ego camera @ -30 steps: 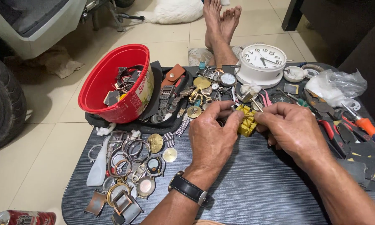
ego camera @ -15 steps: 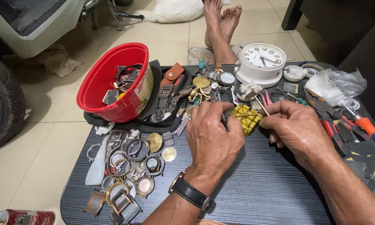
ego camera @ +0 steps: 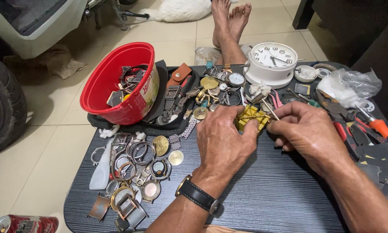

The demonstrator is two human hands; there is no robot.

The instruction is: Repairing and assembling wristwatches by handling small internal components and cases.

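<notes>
A small yellow plastic holder block (ego camera: 251, 118) rests on the dark wood-grain table (ego camera: 263, 198), with a thin gold-coloured watch band laid across it. My left hand (ego camera: 226, 138), with a black-strapped watch on its wrist, presses on the block's left side and steadies it. My right hand (ego camera: 308, 131) pinches a slim metal pin tool (ego camera: 269, 108) whose tip points down onto the block's right edge. The fingers hide the tool's handle.
A tilted red bowl (ego camera: 116, 84) of watch parts sits at the back left. Loose watch cases and rings (ego camera: 131, 172) lie front left. A white alarm clock (ego camera: 272, 60), a plastic bag (ego camera: 351, 86) and screwdrivers (ego camera: 377, 127) stand at right. Bare feet (ego camera: 230, 19) rest beyond the table.
The yellow block has turned flatter on the table and my right hand has shifted onto its right edge with the pin tool. My left hand stays pressed on it.
</notes>
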